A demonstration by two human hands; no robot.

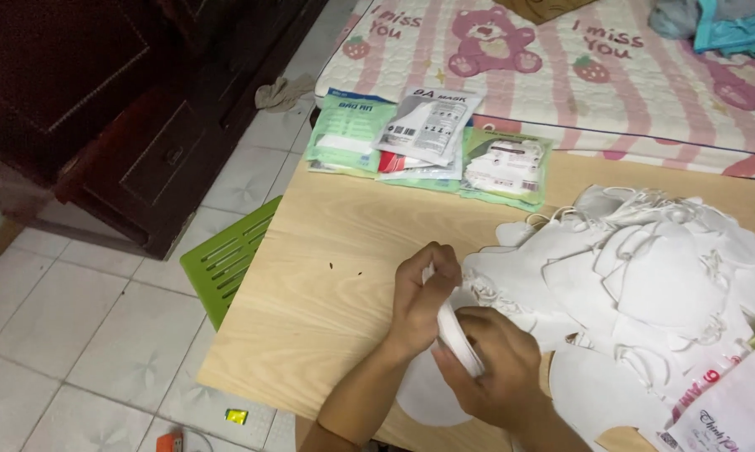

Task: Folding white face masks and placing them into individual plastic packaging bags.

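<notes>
My left hand [423,289] and my right hand [496,364] together grip a thin stack of folded white face masks [459,335] held on edge over the near part of a light wooden table [327,285]. A single white mask [423,393] lies flat under my hands. To the right spreads a loose pile of white masks [645,276] with elastic loops.
Several packets of masks [428,138], green and grey, lie at the table's far edge. A bed with a pink bear-print sheet [578,59] stands behind. A green slatted crate [227,259] sits on the tiled floor at the left, next to a dark wooden cabinet [143,109]. A printed plastic bag [729,402] lies at the lower right.
</notes>
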